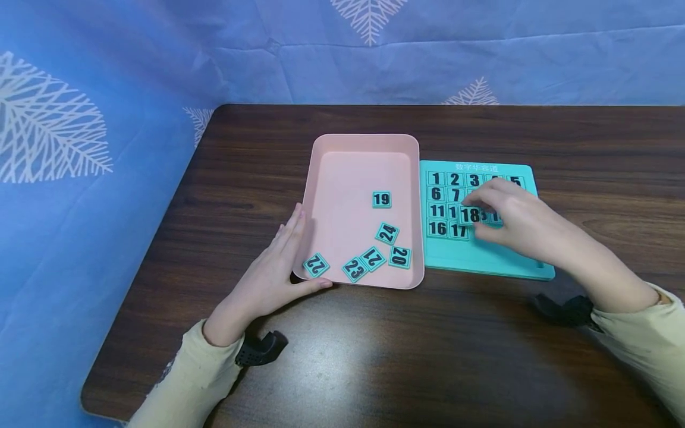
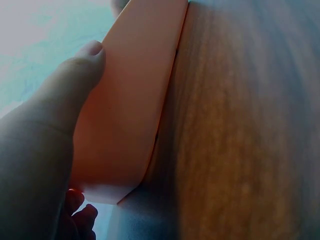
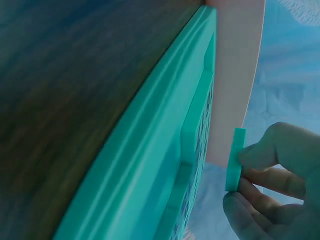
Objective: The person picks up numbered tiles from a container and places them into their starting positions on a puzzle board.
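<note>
My right hand (image 1: 516, 217) pinches the teal number tile 18 (image 1: 470, 215) between thumb and fingers above the teal puzzle board (image 1: 481, 258). In the right wrist view this tile (image 3: 236, 160) is edge-on, held apart from the board. Rows of tiles from 1 to 17 fill the board's upper part, some hidden by the hand. My left hand (image 1: 267, 276) rests straight-fingered against the near left corner of the pink tray (image 1: 348, 172); its thumb (image 2: 80, 75) lies along the near wall. Inside the tray are tile 19 (image 1: 382, 200) and several others, near its front and right.
The tray and board stand side by side, touching or nearly so, on a dark wooden table (image 1: 257, 154). A blue cloth (image 1: 299, 65) with white leaf shapes hangs behind and to the left. Each wrist wears a black band (image 1: 261, 349).
</note>
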Demonstrator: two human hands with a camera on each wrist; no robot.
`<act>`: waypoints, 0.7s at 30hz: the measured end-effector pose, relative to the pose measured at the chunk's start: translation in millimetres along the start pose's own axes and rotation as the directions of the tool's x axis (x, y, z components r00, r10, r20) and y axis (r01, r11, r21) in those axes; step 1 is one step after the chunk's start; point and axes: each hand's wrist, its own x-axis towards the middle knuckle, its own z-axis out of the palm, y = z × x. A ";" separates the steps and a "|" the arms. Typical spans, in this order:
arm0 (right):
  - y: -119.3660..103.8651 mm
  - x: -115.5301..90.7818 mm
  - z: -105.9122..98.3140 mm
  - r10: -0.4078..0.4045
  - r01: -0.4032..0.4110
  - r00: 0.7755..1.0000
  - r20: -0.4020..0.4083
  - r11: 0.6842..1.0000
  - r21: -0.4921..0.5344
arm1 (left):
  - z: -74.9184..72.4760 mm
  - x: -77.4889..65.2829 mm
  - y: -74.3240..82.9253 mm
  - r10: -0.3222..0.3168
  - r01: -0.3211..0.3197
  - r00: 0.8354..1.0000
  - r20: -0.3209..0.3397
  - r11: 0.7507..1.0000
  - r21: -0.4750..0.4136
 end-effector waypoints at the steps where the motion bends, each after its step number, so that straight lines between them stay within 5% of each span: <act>1: 1.9 -1.5 0.1 0.001 -0.001 1.000 0.007 1.000 -0.005 | 0.2 0.1 -0.1 0.008 -0.008 1.000 -0.002 1.000 0.000; 21: 17.1 -18.4 7.3 0.014 -0.010 0.995 0.094 0.999 -0.035 | -0.1 -0.1 0.2 0.002 -0.002 1.000 0.000 1.000 -0.005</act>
